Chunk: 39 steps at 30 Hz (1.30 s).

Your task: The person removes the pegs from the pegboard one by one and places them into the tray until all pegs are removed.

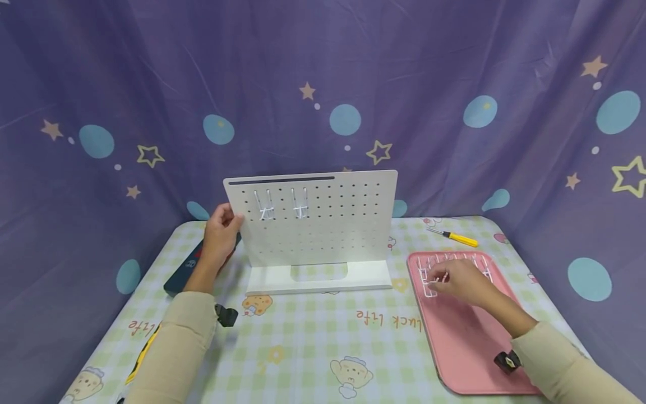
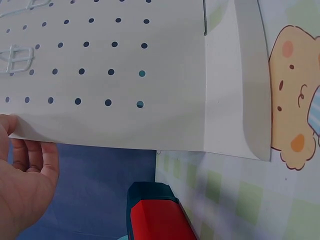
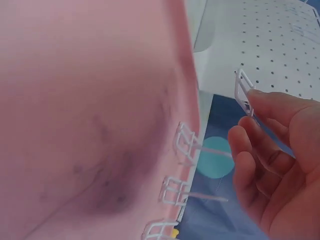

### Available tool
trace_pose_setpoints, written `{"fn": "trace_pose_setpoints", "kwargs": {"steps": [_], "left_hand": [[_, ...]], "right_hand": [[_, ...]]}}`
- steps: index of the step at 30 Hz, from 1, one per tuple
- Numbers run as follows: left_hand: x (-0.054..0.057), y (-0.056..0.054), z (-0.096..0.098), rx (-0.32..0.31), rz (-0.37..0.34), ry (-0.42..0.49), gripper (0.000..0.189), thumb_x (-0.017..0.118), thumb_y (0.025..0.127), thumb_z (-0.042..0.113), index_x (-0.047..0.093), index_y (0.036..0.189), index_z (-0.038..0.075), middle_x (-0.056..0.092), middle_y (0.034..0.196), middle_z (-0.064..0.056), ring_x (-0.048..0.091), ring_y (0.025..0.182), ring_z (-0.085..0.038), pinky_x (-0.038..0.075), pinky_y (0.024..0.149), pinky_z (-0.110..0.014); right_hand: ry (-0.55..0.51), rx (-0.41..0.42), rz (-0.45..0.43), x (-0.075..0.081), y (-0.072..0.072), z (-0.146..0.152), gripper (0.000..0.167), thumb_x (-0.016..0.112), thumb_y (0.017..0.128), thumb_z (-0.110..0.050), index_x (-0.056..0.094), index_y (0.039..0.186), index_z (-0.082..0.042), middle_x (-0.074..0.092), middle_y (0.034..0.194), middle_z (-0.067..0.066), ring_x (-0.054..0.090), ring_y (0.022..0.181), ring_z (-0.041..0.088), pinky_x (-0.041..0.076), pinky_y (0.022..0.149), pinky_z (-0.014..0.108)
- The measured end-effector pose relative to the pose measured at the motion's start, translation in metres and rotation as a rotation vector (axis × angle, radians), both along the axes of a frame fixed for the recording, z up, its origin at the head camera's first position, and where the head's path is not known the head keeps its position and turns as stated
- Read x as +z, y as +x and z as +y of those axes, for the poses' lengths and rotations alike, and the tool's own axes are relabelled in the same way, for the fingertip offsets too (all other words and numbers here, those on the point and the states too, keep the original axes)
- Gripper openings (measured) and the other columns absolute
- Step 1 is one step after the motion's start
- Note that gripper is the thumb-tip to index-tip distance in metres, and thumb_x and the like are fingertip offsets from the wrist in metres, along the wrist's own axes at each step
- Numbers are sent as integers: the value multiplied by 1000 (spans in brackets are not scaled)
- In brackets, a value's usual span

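Note:
A white pegboard stands upright on its own base at the middle of the table. My left hand grips its left edge, thumb on the front and fingers behind, as the left wrist view also shows. Two white wire hooks, one at the far left and one beside it, hang in the upper rows of holes. Over the pink tray, my right hand pinches a white wire hook between thumb and fingertips. Several more hooks line the tray's far rim.
Behind the tray lies a screwdriver with a yellow handle. A dark and red case sits left of the pegboard, partly behind my left arm. Near my left sleeve shows a yellow and black object. A purple curtain closes off the back.

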<state>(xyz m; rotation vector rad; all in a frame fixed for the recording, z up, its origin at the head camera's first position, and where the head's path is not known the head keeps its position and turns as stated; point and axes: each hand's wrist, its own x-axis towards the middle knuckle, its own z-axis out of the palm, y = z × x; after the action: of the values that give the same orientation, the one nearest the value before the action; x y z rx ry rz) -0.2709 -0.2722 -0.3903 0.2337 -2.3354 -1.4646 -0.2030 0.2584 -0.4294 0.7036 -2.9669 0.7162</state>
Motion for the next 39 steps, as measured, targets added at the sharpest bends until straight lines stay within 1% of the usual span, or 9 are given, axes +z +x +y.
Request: {"fn": "trace_pose_setpoints", "kwargs": {"steps": [6, 10, 14, 18, 21, 27, 32, 34, 39], "left_hand": [[1, 1, 0, -8, 7, 1, 30, 57, 102, 21, 56, 130, 9, 61, 117, -11, 54, 104, -18, 44, 90, -24], [2, 2, 0, -8, -1, -4, 31, 57, 102, 21, 56, 130, 9, 61, 117, -11, 53, 105, -19, 44, 91, -25], [1, 1, -1, -8, -7, -9, 30, 56, 103, 22, 55, 130, 9, 60, 117, -10, 53, 105, -19, 44, 92, -26], [2, 1, 0, -10, -3, -13, 31, 56, 102, 22, 56, 131, 9, 61, 118, -11, 53, 105, -19, 44, 92, -25], [2, 2, 0, -11, 2, -11, 32, 56, 102, 22, 56, 131, 9, 61, 119, -11, 54, 106, -18, 44, 92, -25], [2, 3, 0, -13, 8, -13, 32, 56, 101, 21, 56, 131, 9, 61, 118, -10, 53, 104, -17, 44, 90, -24], [2, 3, 0, -11, 8, -19, 32, 56, 101, 22, 56, 130, 8, 61, 117, -10, 53, 103, -16, 44, 89, -23], [1, 2, -1, -8, 0, -19, 32, 56, 101, 22, 56, 130, 9, 61, 118, -10, 53, 105, -17, 44, 92, -25], [1, 0, -1, -13, -15, -17, 33, 55, 102, 23, 55, 132, 10, 62, 124, -12, 53, 110, -21, 46, 100, -34]], "right_hand": [[-8, 17, -2, -13, 2, 7, 18, 78, 85, -14, 72, 81, -30, 69, 79, -19, 56, 71, -1, 48, 64, 25], [4, 22, -29, -20, 3, 9, 18, 78, 85, -14, 72, 82, -30, 69, 79, -18, 53, 69, -2, 46, 64, 23], [3, 17, -52, -25, 4, 10, 19, 78, 84, -13, 71, 81, -30, 68, 77, -19, 50, 65, -2, 43, 62, 22], [-2, 48, -39, -28, 4, 11, 17, 78, 83, -13, 73, 80, -29, 66, 73, -19, 51, 64, -5, 44, 61, 22], [-2, 71, -52, -31, 3, 13, 15, 79, 83, -15, 73, 80, -29, 65, 71, -19, 51, 65, -5, 45, 61, 22], [-4, 82, -94, -34, 2, 14, 10, 81, 83, -17, 75, 83, -26, 70, 79, -17, 53, 71, -4, 46, 65, 23], [-2, 70, -131, -36, 2, 14, 9, 80, 84, -18, 76, 86, -25, 73, 85, -15, 57, 77, -3, 49, 70, 24], [3, 63, -130, -36, 2, 14, 11, 80, 84, -17, 76, 86, -27, 73, 86, -16, 58, 78, -3, 49, 71, 24], [18, 96, -93, -28, 2, 15, 16, 78, 83, -11, 75, 85, -27, 73, 84, -16, 60, 77, -2, 50, 68, 25]]}}
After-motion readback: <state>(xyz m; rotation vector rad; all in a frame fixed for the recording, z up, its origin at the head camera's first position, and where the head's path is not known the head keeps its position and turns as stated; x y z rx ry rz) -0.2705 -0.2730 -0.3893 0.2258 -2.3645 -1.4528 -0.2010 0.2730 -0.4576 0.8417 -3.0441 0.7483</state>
